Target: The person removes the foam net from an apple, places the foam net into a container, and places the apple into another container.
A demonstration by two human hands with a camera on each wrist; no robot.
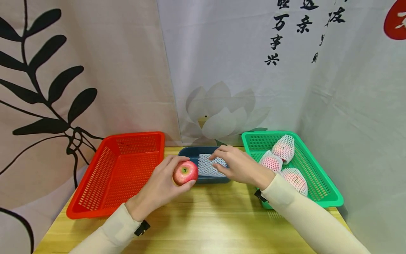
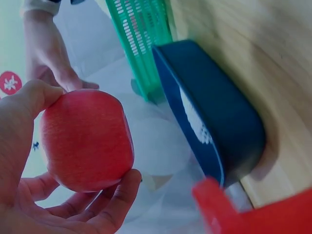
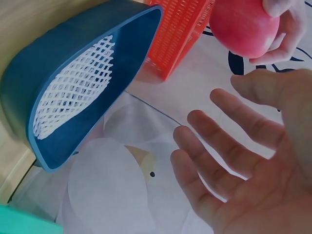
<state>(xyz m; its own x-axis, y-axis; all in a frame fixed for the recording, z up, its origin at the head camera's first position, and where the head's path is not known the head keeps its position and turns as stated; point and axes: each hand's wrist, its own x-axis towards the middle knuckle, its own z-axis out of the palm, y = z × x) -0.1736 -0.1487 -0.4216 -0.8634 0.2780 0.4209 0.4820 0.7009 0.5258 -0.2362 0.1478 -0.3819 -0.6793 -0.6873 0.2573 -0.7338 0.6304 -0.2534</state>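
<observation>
My left hand [image 1: 161, 187] grips a red apple [image 1: 185, 173], thumb on one side and fingers around the other, above the table just in front of the blue tray. The left wrist view shows the bare apple [image 2: 87, 140] close up. My right hand [image 1: 239, 165] holds nothing and hovers over the right part of the blue tray [image 1: 190, 151]. Its fingers are spread and slightly bent in the right wrist view. Inside the tray lies a white foam net sleeve [image 3: 78, 87], partly hidden by the right hand in the head view.
A red plastic basket [image 1: 111, 211] stands at the left of the wooden table [image 1: 215, 218]. To the right, a green basket [image 1: 330, 201] holds three apples in foam nets [image 1: 283, 149], partly behind my right forearm. A printed cloth [image 1: 215, 70] hangs behind.
</observation>
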